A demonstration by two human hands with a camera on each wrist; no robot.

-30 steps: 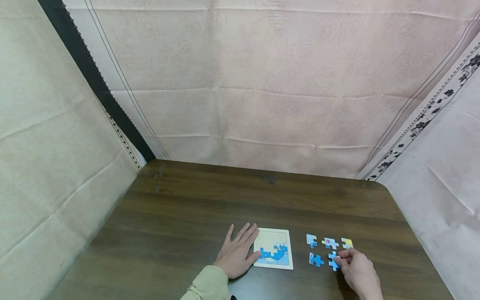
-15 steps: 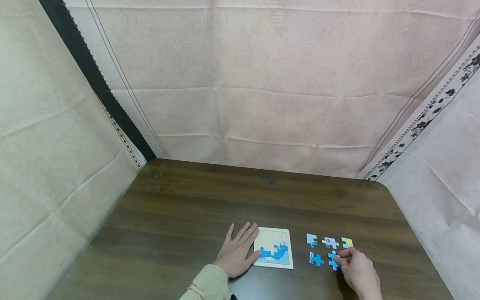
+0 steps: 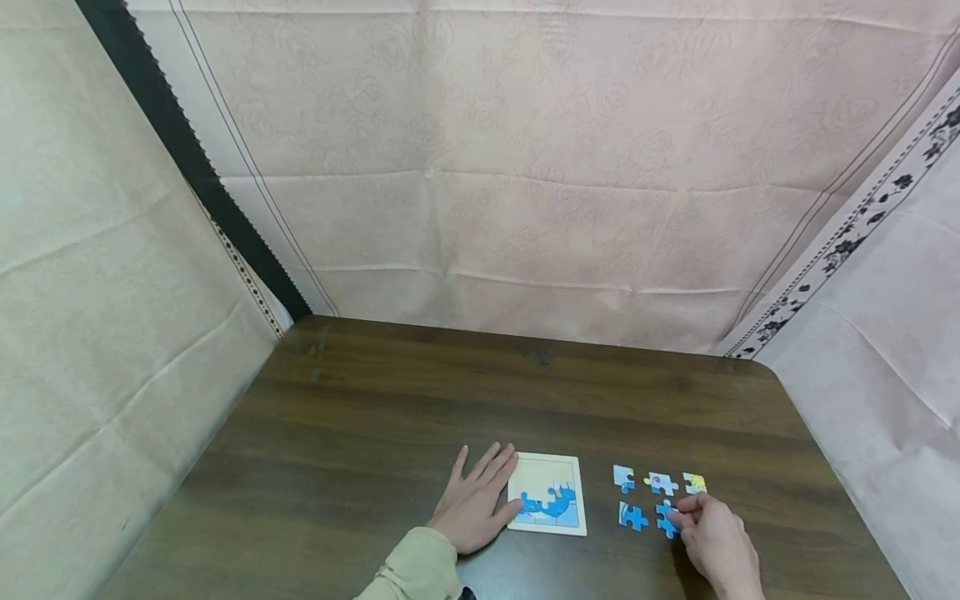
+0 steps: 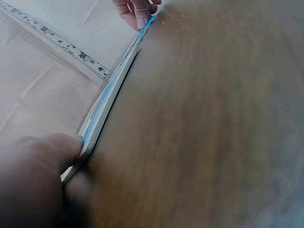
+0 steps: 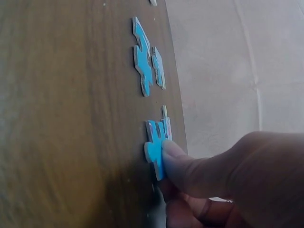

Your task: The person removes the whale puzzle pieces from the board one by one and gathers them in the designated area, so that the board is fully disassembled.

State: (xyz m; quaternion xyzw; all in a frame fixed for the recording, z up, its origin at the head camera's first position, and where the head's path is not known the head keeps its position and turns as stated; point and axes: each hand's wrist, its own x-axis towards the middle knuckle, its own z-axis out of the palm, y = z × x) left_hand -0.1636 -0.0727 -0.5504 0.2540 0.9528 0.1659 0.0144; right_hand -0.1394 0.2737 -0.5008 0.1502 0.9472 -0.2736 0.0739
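1. No readable writing.
2. Right hand (image 3: 716, 542) pinches blue puzzle piece (image 3: 666, 518) lying on table (image 3: 360, 433), w/ loose pieces nearby.
3. Left hand (image 3: 472, 504) flat, fingers straight, touching puzzle board (image 3: 547, 500).
4. Dark wood table; cloth walls (image 3: 525, 167).

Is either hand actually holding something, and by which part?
The right hand pinches a blue puzzle piece at its near edge. The left hand only rests flat against the puzzle board.

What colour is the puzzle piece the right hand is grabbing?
Bright blue. The puzzle piece shows best in the right wrist view, pinched by the right hand.
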